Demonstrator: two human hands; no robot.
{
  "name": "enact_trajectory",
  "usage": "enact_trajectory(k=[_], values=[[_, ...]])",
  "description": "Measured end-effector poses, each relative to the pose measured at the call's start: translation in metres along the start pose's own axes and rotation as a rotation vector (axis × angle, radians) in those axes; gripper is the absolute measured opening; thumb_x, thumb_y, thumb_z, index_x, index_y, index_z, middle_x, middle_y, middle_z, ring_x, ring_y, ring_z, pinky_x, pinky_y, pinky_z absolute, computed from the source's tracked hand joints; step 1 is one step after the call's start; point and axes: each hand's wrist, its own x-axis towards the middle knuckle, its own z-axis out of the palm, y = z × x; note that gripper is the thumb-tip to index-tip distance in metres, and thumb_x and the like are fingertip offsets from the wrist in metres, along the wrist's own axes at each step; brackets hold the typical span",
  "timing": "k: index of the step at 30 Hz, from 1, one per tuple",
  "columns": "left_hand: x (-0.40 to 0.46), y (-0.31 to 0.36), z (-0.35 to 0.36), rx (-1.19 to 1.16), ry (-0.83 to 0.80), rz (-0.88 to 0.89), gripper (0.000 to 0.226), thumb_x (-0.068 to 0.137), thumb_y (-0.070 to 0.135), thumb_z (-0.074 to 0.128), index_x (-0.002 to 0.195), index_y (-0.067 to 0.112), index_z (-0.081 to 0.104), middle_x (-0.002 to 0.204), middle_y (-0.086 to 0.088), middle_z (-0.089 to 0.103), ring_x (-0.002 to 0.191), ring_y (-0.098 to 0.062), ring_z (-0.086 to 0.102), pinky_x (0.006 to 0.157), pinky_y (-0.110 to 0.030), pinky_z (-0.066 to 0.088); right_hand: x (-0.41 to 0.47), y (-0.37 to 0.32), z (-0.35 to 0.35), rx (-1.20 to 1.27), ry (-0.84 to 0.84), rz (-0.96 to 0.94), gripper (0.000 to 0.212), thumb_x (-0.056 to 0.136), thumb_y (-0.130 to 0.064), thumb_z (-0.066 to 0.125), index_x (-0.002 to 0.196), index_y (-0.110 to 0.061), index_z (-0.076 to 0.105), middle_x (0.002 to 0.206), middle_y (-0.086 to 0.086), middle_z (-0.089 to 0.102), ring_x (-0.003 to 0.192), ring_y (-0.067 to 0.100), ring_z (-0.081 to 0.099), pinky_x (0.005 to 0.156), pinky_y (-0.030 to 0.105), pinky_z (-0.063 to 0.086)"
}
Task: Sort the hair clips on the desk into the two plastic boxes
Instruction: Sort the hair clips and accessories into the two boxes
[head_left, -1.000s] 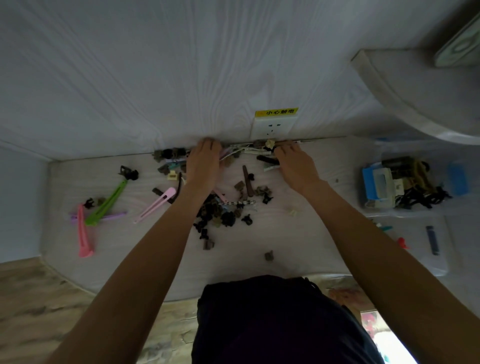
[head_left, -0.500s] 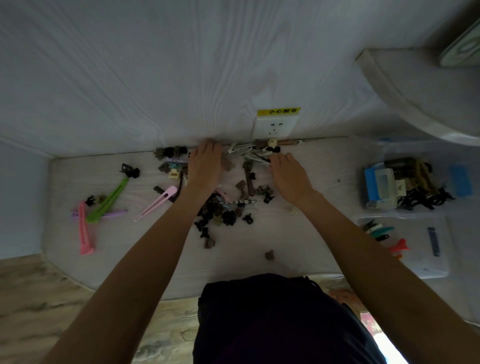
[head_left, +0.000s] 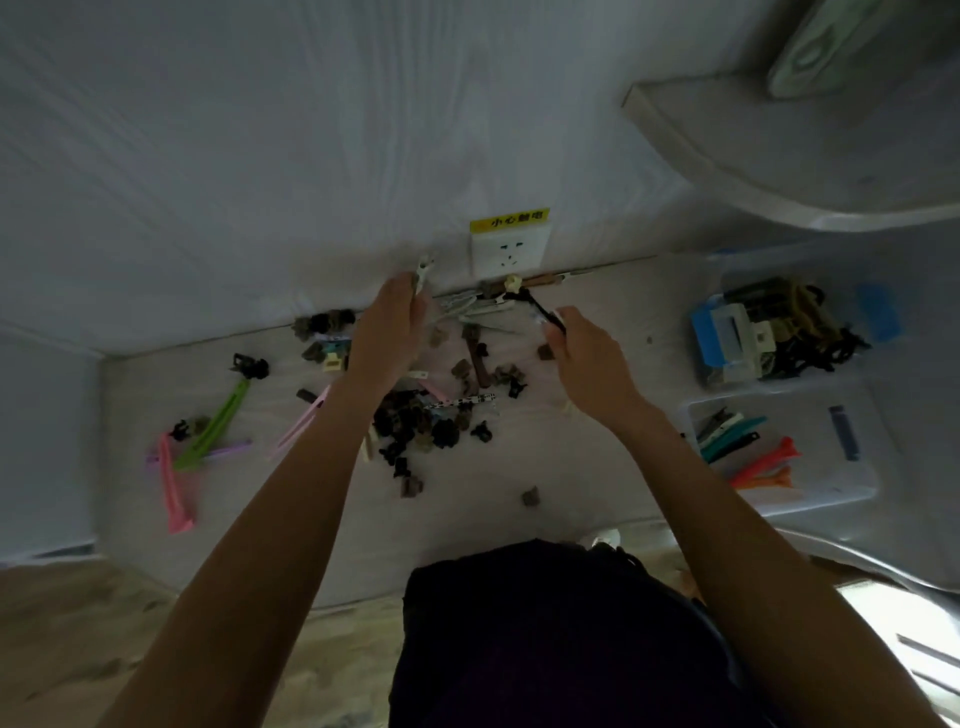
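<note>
Head view: at upper centre of the frame, the left hand holds a pale slim clip that pokes up against the wall. The right hand pinches a thin black clip just below the wall socket. Between and below the hands a heap of small dark claw clips lies on the white bench. Long pink and green clips lie at left. At right, two clear plastic boxes: the upper box holds dark claw clips, the lower box long coloured ones.
</note>
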Motion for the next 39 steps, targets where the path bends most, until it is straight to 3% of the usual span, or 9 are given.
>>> enact_trajectory(k=[3,7,12,15,20,27,30,33,39], values=[[-0.004,0.021,-0.007,-0.082,-0.018,0.057,0.027,0.100,0.027,0.035,0.111,0.005,0.048,0.082,-0.012,0.063,0.058,-0.024,0.056,0.053,-0.038,0.045,-0.022,0.004,-0.021,0.063,0.064,0.005,0.030,0.100,-0.030,0.033,0.095,-0.005,0.049,0.063,-0.005,0.041,0.053,0.007,0.038,0.047,0.021,0.025],[-0.013,0.068,0.001,0.027,-0.080,0.239,0.028,0.100,0.030,0.036,0.105,0.005,0.047,0.058,0.001,0.043,0.044,-0.014,0.038,0.044,-0.029,0.029,-0.066,0.035,-0.065,0.098,0.152,0.051,0.023,0.098,-0.027,0.038,0.091,-0.009,0.049,0.065,0.002,0.046,0.054,0.011,0.041,0.047,0.022,0.029],[-0.036,0.132,0.034,-0.156,-0.272,0.311,0.027,0.099,0.030,0.038,0.105,0.008,0.052,0.072,-0.003,0.061,0.057,-0.018,0.056,0.055,-0.037,0.046,-0.126,0.110,-0.130,0.053,0.218,0.203,0.022,0.093,-0.028,0.051,0.104,-0.011,0.060,0.081,0.008,0.059,0.075,0.022,0.055,0.059,0.029,0.037],[-0.058,0.169,0.059,-0.473,-0.412,0.187,0.018,0.098,0.027,0.043,0.087,0.015,0.051,0.065,0.000,0.058,0.047,-0.007,0.050,0.050,-0.025,0.043,-0.147,0.152,-0.153,-0.033,0.108,0.223,0.021,0.088,-0.029,0.059,0.102,-0.015,0.064,0.089,0.011,0.067,0.081,0.025,0.061,0.069,0.034,0.042],[-0.089,0.221,0.102,-0.447,-0.544,0.132,0.023,0.099,0.027,0.041,0.083,0.012,0.050,0.062,0.001,0.057,0.046,-0.006,0.049,0.050,-0.023,0.040,-0.141,0.180,-0.143,-0.126,-0.196,0.133,0.027,0.083,-0.031,0.066,0.105,-0.016,0.066,0.102,0.012,0.070,0.095,0.028,0.063,0.085,0.036,0.043],[-0.093,0.264,0.136,-0.285,-0.551,0.106,0.017,0.098,0.029,0.041,0.090,0.015,0.046,0.066,-0.006,0.054,0.059,-0.023,0.055,0.053,-0.031,0.037,-0.130,0.202,-0.118,-0.196,-0.268,-0.035,0.045,0.082,-0.020,0.066,0.125,-0.016,0.055,0.129,0.010,0.054,0.121,0.027,0.045,0.101,0.034,0.036],[-0.092,0.275,0.153,-0.071,-0.516,0.184,0.020,0.097,0.024,0.041,0.105,0.007,0.049,0.073,-0.006,0.051,0.069,-0.028,0.052,0.055,-0.032,0.033,-0.146,0.214,-0.126,-0.292,-0.084,-0.115,0.033,0.082,-0.013,0.061,0.115,-0.010,0.062,0.117,0.013,0.062,0.111,0.031,0.054,0.096,0.036,0.039],[-0.094,0.279,0.170,0.121,-0.539,0.273,0.036,0.094,0.021,0.046,0.127,0.008,0.043,0.110,-0.016,0.058,0.097,-0.032,0.056,0.073,-0.036,0.043,-0.164,0.219,-0.129,-0.344,0.127,-0.189,0.023,0.078,-0.014,0.057,0.097,-0.011,0.067,0.097,0.011,0.069,0.093,0.032,0.062,0.083,0.036,0.047],[-0.103,0.264,0.171,0.108,-0.474,0.355,0.042,0.092,0.025,0.052,0.133,0.014,0.045,0.130,-0.011,0.052,0.118,-0.027,0.046,0.092,-0.037,0.043,-0.167,0.212,-0.128,-0.312,0.183,-0.141,0.021,0.075,-0.009,0.056,0.091,-0.012,0.069,0.096,0.009,0.070,0.090,0.032,0.062,0.081,0.037,0.046]])
